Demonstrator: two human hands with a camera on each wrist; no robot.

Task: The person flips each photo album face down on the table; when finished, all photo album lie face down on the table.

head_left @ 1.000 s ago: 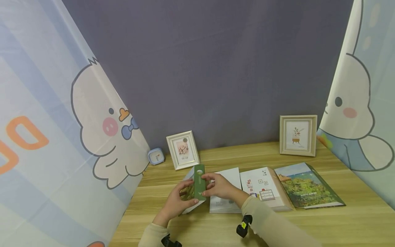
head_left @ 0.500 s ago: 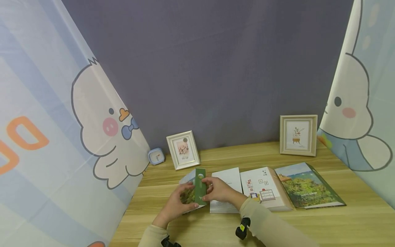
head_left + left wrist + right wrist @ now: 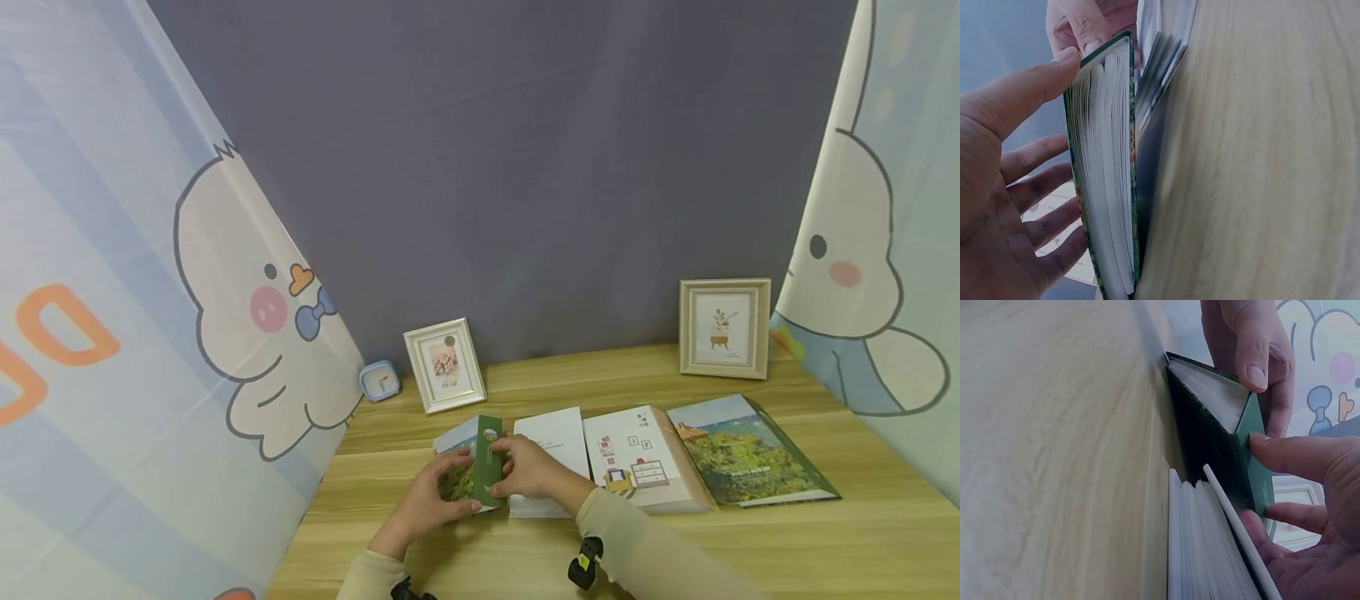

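Observation:
A green book (image 3: 483, 462) stands tilted on its long edge on the wooden table (image 3: 675, 550), spine up. My left hand (image 3: 433, 496) holds it from the left, thumb on the page edge (image 3: 1107, 175) and fingers (image 3: 1035, 206) spread behind the cover. My right hand (image 3: 528, 471) grips the spine, with its thumb (image 3: 1279, 453) pressed on the green cover and the fingers under it. In the right wrist view the book (image 3: 1210, 394) leans away from a white book (image 3: 1200, 550) that lies flat beside it, and the left hand (image 3: 1254, 356) shows at the top.
The white book (image 3: 551, 450) lies right of the hands, then an illustrated white book (image 3: 633, 458) and a landscape-cover magazine (image 3: 742, 454). Two photo frames (image 3: 445, 364) (image 3: 724, 327) and a small blue clock (image 3: 379, 379) stand at the back. Cartoon curtains hang at both sides.
Both hands have lowered the green book toward the table and leaned it further left. The other books have not moved.

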